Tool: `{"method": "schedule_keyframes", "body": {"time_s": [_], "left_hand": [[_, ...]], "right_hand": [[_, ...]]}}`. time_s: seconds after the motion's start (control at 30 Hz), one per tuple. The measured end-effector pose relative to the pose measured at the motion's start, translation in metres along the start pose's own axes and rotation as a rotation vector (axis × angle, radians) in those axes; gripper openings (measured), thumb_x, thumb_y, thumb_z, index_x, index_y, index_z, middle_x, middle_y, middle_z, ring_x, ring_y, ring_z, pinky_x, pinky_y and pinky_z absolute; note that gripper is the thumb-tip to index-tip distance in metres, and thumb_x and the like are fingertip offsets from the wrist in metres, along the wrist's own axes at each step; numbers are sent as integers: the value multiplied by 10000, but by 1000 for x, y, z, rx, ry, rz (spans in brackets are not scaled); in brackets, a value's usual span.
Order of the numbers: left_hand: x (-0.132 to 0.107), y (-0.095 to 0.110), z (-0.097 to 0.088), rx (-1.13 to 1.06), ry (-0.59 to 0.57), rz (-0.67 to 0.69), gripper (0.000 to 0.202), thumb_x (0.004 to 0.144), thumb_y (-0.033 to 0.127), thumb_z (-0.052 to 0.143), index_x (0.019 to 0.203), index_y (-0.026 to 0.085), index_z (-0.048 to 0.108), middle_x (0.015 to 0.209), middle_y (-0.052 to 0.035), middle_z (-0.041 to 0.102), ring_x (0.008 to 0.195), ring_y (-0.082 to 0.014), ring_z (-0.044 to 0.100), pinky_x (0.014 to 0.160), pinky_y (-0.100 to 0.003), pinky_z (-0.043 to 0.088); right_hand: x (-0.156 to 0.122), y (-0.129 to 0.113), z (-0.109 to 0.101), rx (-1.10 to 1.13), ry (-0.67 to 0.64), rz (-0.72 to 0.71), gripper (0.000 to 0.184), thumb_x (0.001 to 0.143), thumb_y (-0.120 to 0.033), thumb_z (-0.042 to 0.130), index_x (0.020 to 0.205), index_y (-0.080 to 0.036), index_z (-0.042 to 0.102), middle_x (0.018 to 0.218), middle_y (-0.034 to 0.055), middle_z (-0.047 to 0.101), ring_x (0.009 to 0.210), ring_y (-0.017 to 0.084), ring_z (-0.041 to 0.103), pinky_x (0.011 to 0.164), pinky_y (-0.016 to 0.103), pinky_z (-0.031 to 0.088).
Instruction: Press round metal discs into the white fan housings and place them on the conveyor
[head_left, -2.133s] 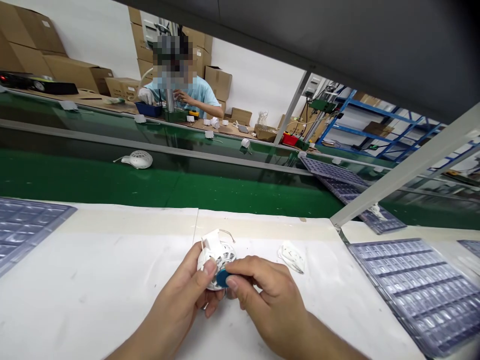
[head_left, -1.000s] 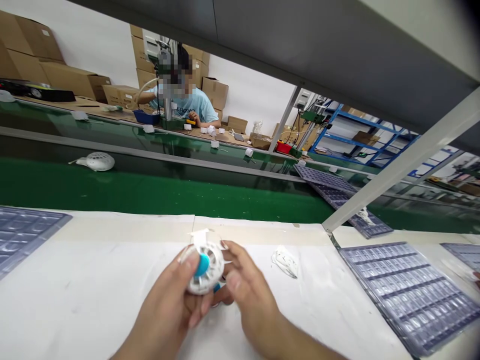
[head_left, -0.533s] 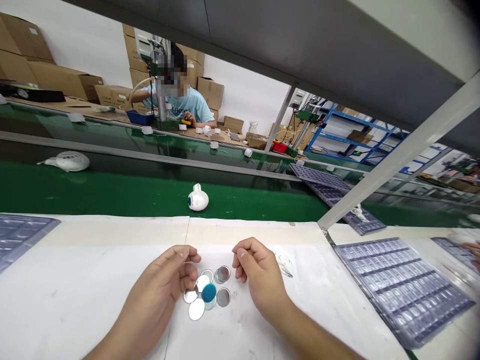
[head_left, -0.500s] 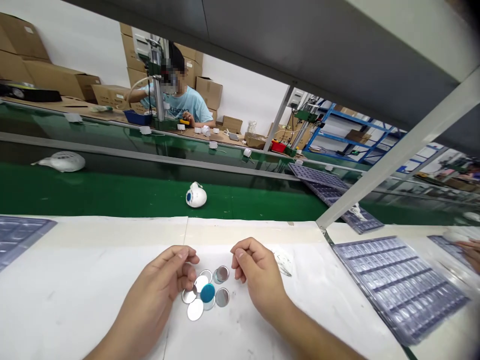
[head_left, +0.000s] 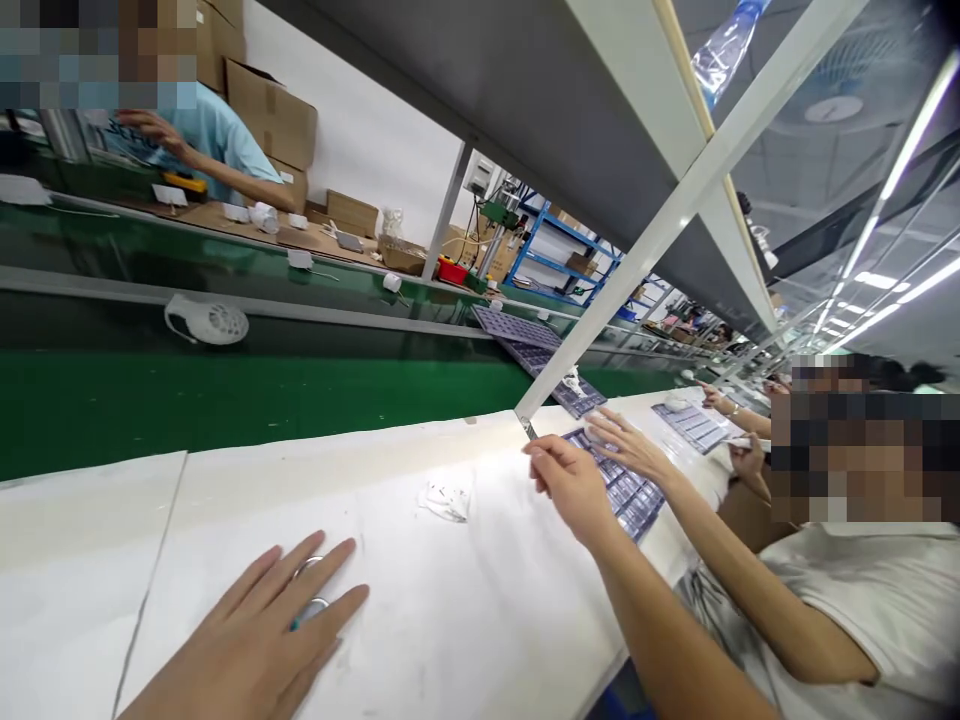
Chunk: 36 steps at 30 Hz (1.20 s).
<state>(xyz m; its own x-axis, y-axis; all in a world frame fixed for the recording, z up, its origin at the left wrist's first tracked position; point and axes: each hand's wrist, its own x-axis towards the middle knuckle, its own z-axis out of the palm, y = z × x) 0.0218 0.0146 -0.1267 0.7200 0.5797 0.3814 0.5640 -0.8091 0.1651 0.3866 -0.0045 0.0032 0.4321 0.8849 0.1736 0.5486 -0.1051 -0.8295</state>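
My left hand (head_left: pixel 251 635) lies flat with its fingers spread over the round metal-rimmed discs (head_left: pixel 318 604). Only slivers of them show between the fingers, one with a blue-green edge; the others are covered. My right hand (head_left: pixel 571 488) is raised out to the right, its fingertips curled together. Whatever may be in that pinch is too small or hidden to make out. It is close to the foot of the white post and in front of a clear compartmented plastic tray (head_left: pixel 637 505). Between my hands, a small clear bag with tiny screw-like bits (head_left: pixel 446 500) rests on the white table cover.
A co-worker sits at the right, one hand (head_left: pixel 626 445) reaching over the tray beside my right hand. A slanted white post (head_left: pixel 622 270) rises from the table's far edge. Behind runs a green conveyor belt (head_left: pixel 225 400) with a white vented housing (head_left: pixel 214 322). Another person works across it.
My view has swung to the right. My left hand has opened and come down flat over the discs. My right hand has moved away rightward, still pinched, towards the tray and the co-worker.
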Motion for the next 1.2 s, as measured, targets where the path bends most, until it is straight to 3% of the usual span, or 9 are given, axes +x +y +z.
{"method": "schedule_keyframes", "body": {"time_s": [0.2, 0.43, 0.6, 0.67, 0.73, 0.8, 0.9, 1.1, 1.2], "left_hand": [[0, 8, -1, -276, -68, -126, 449, 906, 322, 598, 1319, 497, 613, 1510, 57, 494, 1385, -371, 473, 1177, -528, 330], [14, 26, -20, -466, -189, -195, 396, 923, 347, 572, 1291, 477, 643, 1502, 51, 508, 1412, -389, 432, 1194, -589, 249], [23, 48, -72, -776, 234, -583, 234, 870, 416, 634, 1007, 372, 819, 1243, -32, 736, 1289, -374, 550, 1142, -446, 373], [27, 55, -94, -964, 300, -774, 219, 852, 463, 642, 884, 325, 808, 985, -74, 756, 870, -315, 696, 744, -356, 580], [31, 59, -110, -1179, 318, -956, 240, 848, 485, 653, 857, 276, 769, 847, -73, 713, 612, -239, 639, 501, -308, 514], [32, 62, -118, -1446, 340, -1037, 269, 853, 479, 669, 964, 248, 751, 875, -84, 718, 647, -240, 658, 513, -301, 506], [30, 64, -122, -1873, 388, -984, 334, 902, 430, 641, 1171, 238, 689, 991, -100, 728, 835, -263, 693, 674, -327, 549], [23, 48, -118, -2032, 402, -1004, 400, 960, 511, 503, 1021, 160, 685, 703, -102, 712, 540, -179, 589, 583, -305, 521], [20, 41, -117, -2039, 472, -1080, 423, 931, 521, 559, 1184, 193, 648, 816, -96, 736, 610, -189, 623, 553, -273, 504]], "right_hand": [[53, 63, -71, -240, 538, 247, 321, 979, -332, 629, 1252, -166, 590, 1226, 89, 626, 1012, 229, 655, 854, 427, 567], [99, 65, -82, -335, 582, 392, 356, 974, -326, 641, 1290, -173, 582, 1304, 104, 601, 1098, 261, 638, 917, 471, 552], [69, 29, -51, -273, 530, 306, 562, 909, -324, 696, 1400, -158, 479, 1365, 158, 555, 1213, 331, 565, 1014, 533, 459], [36, 4, -17, -198, 435, 209, 800, 794, -334, 776, 1466, -140, 389, 1309, 188, 594, 1203, 368, 565, 1019, 510, 440], [-9, -26, 26, -50, 207, 66, 916, 691, -350, 825, 1481, -234, 374, 1172, 95, 675, 1044, 312, 656, 911, 419, 519], [-55, -59, 71, 287, -216, -183, 1035, 691, -351, 833, 1539, -285, 244, 1285, 105, 614, 1079, 295, 641, 909, 407, 521], [-97, -98, 119, 378, -570, -231, 1034, 688, -353, 870, 1530, -340, 270, 1333, 84, 572, 1152, 294, 596, 961, 419, 491], [-66, -98, 114, 133, -787, -484, 391, 923, -256, 623, 1307, -324, 603, 1130, 55, 620, 996, 243, 600, 883, 384, 486], [-52, -87, 106, -197, -1013, -571, 346, 877, -129, 615, 1138, -329, 722, 991, 35, 589, 890, 218, 609, 811, 338, 494]]}}
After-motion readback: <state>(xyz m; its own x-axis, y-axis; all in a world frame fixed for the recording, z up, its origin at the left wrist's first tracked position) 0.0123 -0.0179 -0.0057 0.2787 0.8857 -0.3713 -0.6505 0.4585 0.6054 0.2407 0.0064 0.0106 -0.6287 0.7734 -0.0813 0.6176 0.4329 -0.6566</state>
